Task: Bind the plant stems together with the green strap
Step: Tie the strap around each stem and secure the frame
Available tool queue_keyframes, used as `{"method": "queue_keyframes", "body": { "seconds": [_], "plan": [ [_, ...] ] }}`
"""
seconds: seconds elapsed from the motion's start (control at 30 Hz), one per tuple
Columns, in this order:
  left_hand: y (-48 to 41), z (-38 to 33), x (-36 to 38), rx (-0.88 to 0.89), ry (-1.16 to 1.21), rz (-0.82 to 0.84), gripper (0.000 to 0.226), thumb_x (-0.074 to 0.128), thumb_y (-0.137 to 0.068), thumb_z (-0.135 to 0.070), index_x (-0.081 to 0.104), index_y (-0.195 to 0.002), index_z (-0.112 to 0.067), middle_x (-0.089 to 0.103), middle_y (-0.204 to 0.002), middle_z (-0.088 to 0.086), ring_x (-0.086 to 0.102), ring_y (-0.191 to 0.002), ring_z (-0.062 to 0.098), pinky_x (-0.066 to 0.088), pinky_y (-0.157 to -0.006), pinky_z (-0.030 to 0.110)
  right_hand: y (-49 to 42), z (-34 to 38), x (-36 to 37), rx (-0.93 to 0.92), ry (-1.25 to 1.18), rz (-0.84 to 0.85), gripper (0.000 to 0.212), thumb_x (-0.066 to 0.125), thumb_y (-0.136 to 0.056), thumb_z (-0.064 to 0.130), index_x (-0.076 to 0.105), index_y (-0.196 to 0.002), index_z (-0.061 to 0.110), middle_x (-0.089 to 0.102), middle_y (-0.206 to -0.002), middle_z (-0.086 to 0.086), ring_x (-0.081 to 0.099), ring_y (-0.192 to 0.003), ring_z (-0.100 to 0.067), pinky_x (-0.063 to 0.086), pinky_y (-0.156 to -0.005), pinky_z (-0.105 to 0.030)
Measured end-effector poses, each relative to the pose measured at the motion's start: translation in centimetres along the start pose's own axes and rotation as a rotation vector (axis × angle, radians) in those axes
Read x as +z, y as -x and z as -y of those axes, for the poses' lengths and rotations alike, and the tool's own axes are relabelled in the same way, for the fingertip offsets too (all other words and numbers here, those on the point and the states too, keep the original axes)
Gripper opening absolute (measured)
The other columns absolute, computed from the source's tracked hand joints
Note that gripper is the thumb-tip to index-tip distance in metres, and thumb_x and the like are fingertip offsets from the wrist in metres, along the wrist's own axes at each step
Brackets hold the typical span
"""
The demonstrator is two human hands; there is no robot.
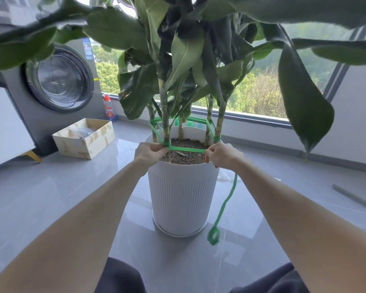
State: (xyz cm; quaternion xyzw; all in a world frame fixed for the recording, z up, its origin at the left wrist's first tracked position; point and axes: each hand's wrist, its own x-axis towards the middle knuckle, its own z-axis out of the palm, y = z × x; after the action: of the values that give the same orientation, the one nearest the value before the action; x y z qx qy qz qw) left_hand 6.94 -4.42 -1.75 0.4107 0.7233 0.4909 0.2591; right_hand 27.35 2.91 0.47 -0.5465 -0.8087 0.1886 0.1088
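Knees [118, 275] low, arms out. L hand [149, 152] pinches the green strap [187, 150] at its wrap on the near-left stem [166, 132]. R hand [223, 154] pinches it too, strap taut side-to-side btwn them, over white ribbed pot [182, 197] w/ soil [187, 157]. Spare tail hangs below R hand, looped end [213, 236] lowest. Beyond, strap rings the other stems [221, 121].

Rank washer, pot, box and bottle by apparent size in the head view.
1. washer, partly cut off at the left
2. pot, close behind the washer and nearer the camera, so unsure
3. box
4. bottle
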Motion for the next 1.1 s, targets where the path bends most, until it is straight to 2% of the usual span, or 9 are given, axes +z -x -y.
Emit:
{"method": "queue_keyframes", "body": {
  "seconds": [0.1, 0.23, 0.47, 0.67, 0.83, 1.0, 1.1],
  "plan": [
    [-0.1, 0.1, 0.1, 0.001, 0.018, -0.020, 0.035, 0.074, -0.081, -0.027, 0.070, -0.111, -0.010, 0.069, -0.109, 0.008, 0.062, -0.102, 0.024, 0.049, -0.096, 0.039, 0.0, 0.1, 0.1, 0.020, 0.010, -0.017, 0.034, 0.037, -0.097, 0.035, 0.067, -0.087, 0.023, 0.060, -0.071, 0.004, 0.061, -0.085, -0.020, 0.047, -0.079, -0.033],
    [-0.3, 0.3, 0.2, 0.005, 0.036, -0.044, 0.031, 0.077, -0.078, -0.026, 0.072, -0.105, -0.011, 0.072, -0.101, 0.007, 0.061, -0.093, 0.020, 0.049, -0.089, 0.035, -0.1, 0.1, 0.2, 0.040, 0.030, -0.034, 0.033, 0.038, -0.096, 0.036, 0.068, -0.090, 0.023, 0.063, -0.081, 0.000, 0.062, -0.089, -0.023, 0.046, -0.074, -0.031],
    [0.1, 0.1, 0.5, 0.043, -0.013, -0.071, 0.032, 0.075, -0.079, -0.025, 0.072, -0.107, -0.010, 0.072, -0.101, 0.007, 0.058, -0.087, 0.017, 0.050, -0.088, 0.034, 0.1, -0.2, 0.1, 0.018, 0.024, -0.024, 0.034, 0.036, -0.098, 0.038, 0.066, -0.087, 0.027, 0.060, -0.079, 0.002, 0.061, -0.090, -0.022, 0.044, -0.073, -0.032],
    [0.4, -0.4, 0.2, 0.078, -0.126, -0.055, 0.032, 0.072, -0.083, -0.029, 0.071, -0.110, -0.012, 0.070, -0.106, 0.004, 0.059, -0.093, 0.015, 0.043, -0.085, 0.023, 0.6, -0.2, -0.1, 0.006, 0.031, -0.034, 0.034, 0.036, -0.098, 0.037, 0.067, -0.088, 0.029, 0.063, -0.089, -0.001, 0.060, -0.091, -0.023, 0.046, -0.077, -0.033],
    [0.6, -0.3, 0.0, 0.064, -0.101, -0.052, 0.031, 0.069, -0.086, -0.026, 0.069, -0.113, -0.011, 0.070, -0.105, 0.009, 0.062, -0.099, 0.024, 0.047, -0.086, 0.029, 0.8, -0.1, -0.3, 0.003, 0.053, -0.043, 0.036, 0.035, -0.098, 0.039, 0.068, -0.090, 0.027, 0.064, -0.091, -0.001, 0.060, -0.090, -0.022, 0.047, -0.076, -0.033],
    [0.4, -0.3, 0.0, 0.047, -0.086, -0.053, 0.031, 0.068, -0.086, -0.024, 0.069, -0.113, -0.010, 0.070, -0.107, 0.010, 0.058, -0.091, 0.020, 0.048, -0.088, 0.031, 1.0, 0.0, -0.5, 0.010, 0.064, -0.045, 0.036, 0.034, -0.099, 0.039, 0.067, -0.092, 0.026, 0.064, -0.091, 0.000, 0.060, -0.088, -0.022, 0.044, -0.071, -0.031],
    [0.3, -0.2, 0.1, 0.053, -0.097, -0.056, 0.031, 0.069, -0.086, -0.024, 0.069, -0.113, -0.009, 0.070, -0.107, 0.011, 0.058, -0.089, 0.020, 0.048, -0.088, 0.031, 0.9, -0.2, -0.4, 0.026, 0.066, -0.041, 0.035, 0.035, -0.098, 0.039, 0.067, -0.092, 0.027, 0.065, -0.094, -0.001, 0.060, -0.091, -0.023, 0.046, -0.075, -0.032]
  ]
}}
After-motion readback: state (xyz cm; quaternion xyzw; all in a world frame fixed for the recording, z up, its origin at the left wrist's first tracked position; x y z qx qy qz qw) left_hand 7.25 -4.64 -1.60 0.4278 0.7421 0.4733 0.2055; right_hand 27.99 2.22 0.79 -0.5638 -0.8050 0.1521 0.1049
